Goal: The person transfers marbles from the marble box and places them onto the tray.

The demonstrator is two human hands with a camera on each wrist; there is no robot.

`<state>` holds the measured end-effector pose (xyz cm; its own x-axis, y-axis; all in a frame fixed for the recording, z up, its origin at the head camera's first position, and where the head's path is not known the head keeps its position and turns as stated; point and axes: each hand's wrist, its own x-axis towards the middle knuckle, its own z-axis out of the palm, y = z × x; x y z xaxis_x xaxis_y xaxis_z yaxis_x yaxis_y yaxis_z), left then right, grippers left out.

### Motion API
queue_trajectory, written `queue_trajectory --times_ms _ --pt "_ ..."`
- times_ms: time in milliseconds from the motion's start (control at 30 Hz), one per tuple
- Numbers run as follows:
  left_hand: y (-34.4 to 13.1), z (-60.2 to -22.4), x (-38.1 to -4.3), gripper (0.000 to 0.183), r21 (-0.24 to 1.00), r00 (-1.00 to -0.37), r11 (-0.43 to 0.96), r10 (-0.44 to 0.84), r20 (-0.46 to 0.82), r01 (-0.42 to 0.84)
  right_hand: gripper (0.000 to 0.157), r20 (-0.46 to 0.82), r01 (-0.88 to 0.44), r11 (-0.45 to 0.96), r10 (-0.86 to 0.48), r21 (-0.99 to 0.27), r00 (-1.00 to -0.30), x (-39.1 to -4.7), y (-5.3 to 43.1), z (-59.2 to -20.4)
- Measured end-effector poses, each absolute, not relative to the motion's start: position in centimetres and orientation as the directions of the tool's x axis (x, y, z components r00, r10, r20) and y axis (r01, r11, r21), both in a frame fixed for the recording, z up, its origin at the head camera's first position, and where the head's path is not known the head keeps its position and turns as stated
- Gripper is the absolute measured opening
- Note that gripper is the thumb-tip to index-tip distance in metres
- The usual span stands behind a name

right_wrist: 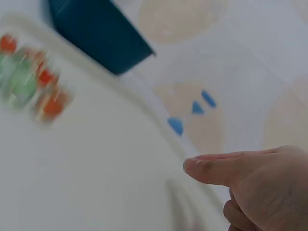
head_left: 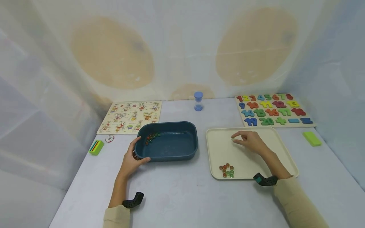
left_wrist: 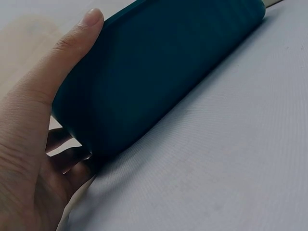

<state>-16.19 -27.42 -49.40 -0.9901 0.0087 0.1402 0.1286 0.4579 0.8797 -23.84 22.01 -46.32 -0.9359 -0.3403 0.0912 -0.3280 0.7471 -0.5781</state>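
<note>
At its left end, a dark blue basin (head_left: 171,157) is held by my left hand (head_left: 130,161). The thumb (left_wrist: 79,41) lies along the near side, and the other fingers wrap the end wall. Red and green glass beads (head_left: 151,137) lie in the basin's left part. My right hand (head_left: 251,141) is over the cream tray (head_left: 228,148), thumb and index finger pinching a small green glass bead (head_left: 233,139); only a sliver of it shows in the right wrist view. Several orange-red and green beads (head_left: 228,172) sit grouped in the tray's near left corner.
A blue sandglass (head_left: 198,101) stands at the back. Picture board (head_left: 129,117) lies back left, number puzzle (head_left: 271,109) back right. A round chip (head_left: 109,138) and a green block with coloured strips (head_left: 96,147) are at left, a plain green block (head_left: 312,138) at right.
</note>
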Motion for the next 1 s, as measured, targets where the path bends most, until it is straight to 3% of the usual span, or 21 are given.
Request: queue_trajectory --times_ms 133,300,467,633,800,1000 --pt "-27.6 -49.5 -15.9 0.090 0.880 -0.991 0.459 0.004 0.134 0.121 0.024 0.043 -0.272 0.771 -0.303 -0.576 -0.952 -23.4 23.4 -48.2" --pt "-27.7 -49.5 -15.6 0.090 0.880 -0.992 0.464 -0.007 0.122 0.105 0.038 0.149 -0.365 0.714 -0.348 -0.597 -0.926 -24.1 21.4 -47.1" --pt "-27.8 -49.5 -15.5 0.090 0.876 -0.993 0.471 -0.013 0.120 0.100 0.035 0.203 -0.470 0.608 -0.457 -0.640 -0.866 -25.6 14.4 -43.6" --pt "-27.8 -49.4 -15.5 0.090 0.874 -0.991 0.472 -0.013 0.132 0.110 0.027 0.253 -0.590 0.477 -0.596 -0.651 -0.762 -27.8 5.3 -41.6" --pt "-27.8 -49.4 -15.7 0.090 0.870 -0.991 0.479 -0.005 0.134 0.115 0.030 0.138 -0.597 0.446 -0.713 -0.667 -0.687 -29.6 -2.0 -42.3" --pt "-27.5 -49.5 -16.2 0.090 0.886 -0.992 0.447 0.021 0.126 0.122 0.029 -0.014 -0.530 0.575 -0.685 -0.624 -0.728 -30.6 -6.1 -44.0"
